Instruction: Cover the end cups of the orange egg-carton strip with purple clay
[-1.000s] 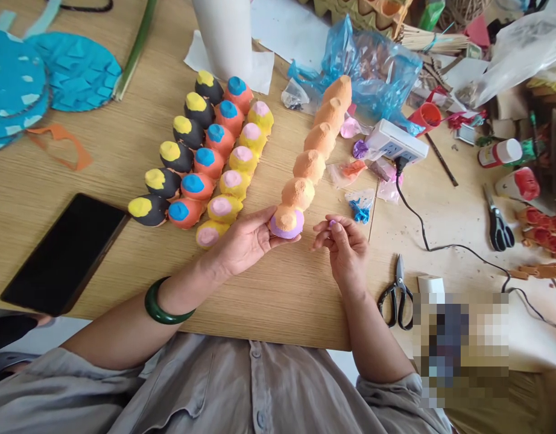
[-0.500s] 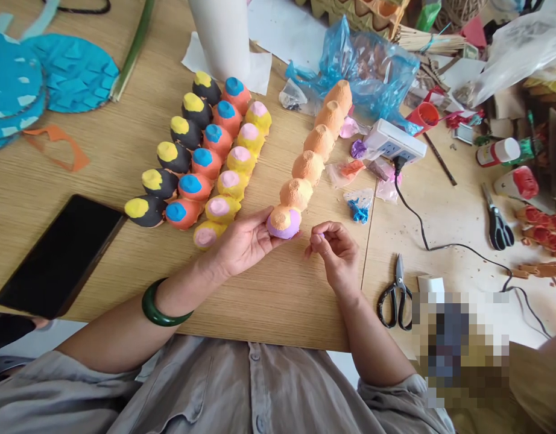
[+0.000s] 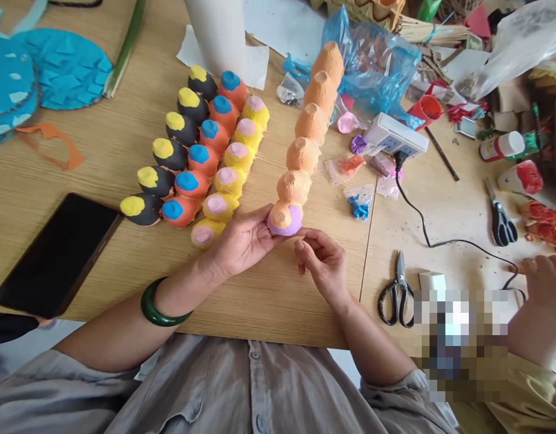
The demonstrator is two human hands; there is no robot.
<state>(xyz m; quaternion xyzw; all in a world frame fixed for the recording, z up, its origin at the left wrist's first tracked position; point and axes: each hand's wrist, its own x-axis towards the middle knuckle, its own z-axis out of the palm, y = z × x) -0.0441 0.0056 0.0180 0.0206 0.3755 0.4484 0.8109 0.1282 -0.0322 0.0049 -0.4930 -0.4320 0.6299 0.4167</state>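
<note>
Fingers and thumb of the left hand (image 3: pixel 244 244) are grasping the near end of a peach strip (image 3: pixel 303 154) of bumpy cups, at the middle of the frame. Purple clay (image 3: pixel 293 222) is covering part of its nearest cup. The right hand (image 3: pixel 324 260) is curling just beside that cup, its fingers reaching to the purple edge; whether it is pinching anything, one cannot tell. From there the strip is running up the frame toward a blue plastic bag (image 3: pixel 372 66). Left of it, three rows are lying side by side on the wooden table (image 3: pixel 260 301): a yellow row (image 3: pixel 236 170) with pink tops, an orange row (image 3: pixel 205 175) with blue tops and a black row (image 3: pixel 172 154) with yellow tops. Small clay bags (image 3: pixel 360 205) are lying right of the strip, near a white power strip (image 3: pixel 398 137) whose black cord (image 3: pixel 418 220) is trailing rightward. Black-handled scissors (image 3: pixel 397 292) are resting right of the right hand, and another pair of scissors (image 3: pixel 500 220) is lying farther right. A dark phone (image 3: pixel 56 256) is lying at the lower left, while a blue spotted craft piece (image 3: pixel 65 69) is filling the upper left corner. At the right edge, another person's hand (image 3: pixel 547 286) is reaching over the table.
</note>
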